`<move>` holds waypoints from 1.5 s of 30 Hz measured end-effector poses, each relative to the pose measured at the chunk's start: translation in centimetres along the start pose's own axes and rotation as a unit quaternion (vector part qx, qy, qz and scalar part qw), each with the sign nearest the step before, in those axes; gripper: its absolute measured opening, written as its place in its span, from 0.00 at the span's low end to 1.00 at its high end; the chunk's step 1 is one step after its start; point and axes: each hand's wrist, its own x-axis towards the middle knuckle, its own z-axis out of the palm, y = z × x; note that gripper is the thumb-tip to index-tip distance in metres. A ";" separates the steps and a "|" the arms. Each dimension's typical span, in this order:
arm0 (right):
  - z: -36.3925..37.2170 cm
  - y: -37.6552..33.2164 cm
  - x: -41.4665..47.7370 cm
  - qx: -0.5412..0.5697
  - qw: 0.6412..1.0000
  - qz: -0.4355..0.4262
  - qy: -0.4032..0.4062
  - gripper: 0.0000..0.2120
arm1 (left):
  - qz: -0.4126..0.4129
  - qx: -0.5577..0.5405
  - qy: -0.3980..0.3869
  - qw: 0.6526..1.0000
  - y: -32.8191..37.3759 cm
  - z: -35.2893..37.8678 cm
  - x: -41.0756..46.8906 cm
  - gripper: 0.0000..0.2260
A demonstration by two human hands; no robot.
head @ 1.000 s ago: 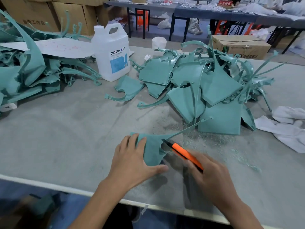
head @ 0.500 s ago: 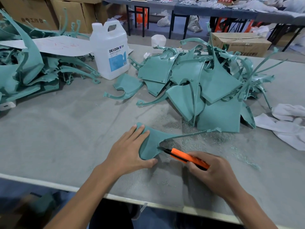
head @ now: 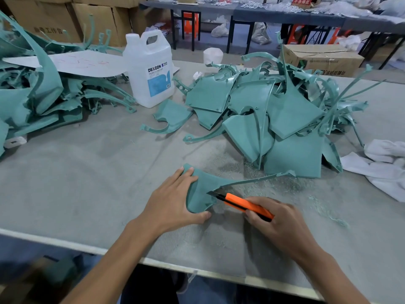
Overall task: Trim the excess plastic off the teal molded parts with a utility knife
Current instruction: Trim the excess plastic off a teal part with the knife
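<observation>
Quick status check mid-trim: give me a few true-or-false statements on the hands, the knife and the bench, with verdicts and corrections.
1. The left hand presses the teal part onto the table. True.
2. The utility knife in the right hand is blue. False: it is orange.
3. The knife's blade tip meets the teal part's edge. True.
4. The DEXCON jug lies on its side. False: it stands upright.
5. A white cloth lies at the table's right side. True.
</observation>
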 end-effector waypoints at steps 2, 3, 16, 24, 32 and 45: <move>0.3 0.2 -0.1 -0.004 1.000 0.004 0.014 0.17 | -0.002 0.003 0.003 1.000 0.0 0.1 0.0 0.48; 0.4 0.3 -0.1 -0.003 1.000 0.008 0.024 0.14 | -0.003 0.005 0.004 1.000 -0.1 0.1 0.0 0.48; -0.5 0.4 -0.8 0.054 0.997 0.025 0.043 0.13 | -0.023 0.036 -0.038 0.998 0.5 0.0 -0.3 0.57; -0.8 -0.3 -4.5 0.045 0.997 0.049 0.038 0.20 | 0.009 0.045 0.003 0.999 0.4 0.5 -1.1 0.51; -1.0 -0.8 -4.5 0.025 0.997 0.045 0.061 0.13 | -0.002 0.018 -0.021 1.000 0.7 0.7 -1.1 0.51; -2.1 0.3 -4.5 -0.002 0.998 0.037 0.048 0.15 | -0.013 0.012 -0.004 1.000 0.9 1.0 -1.1 0.51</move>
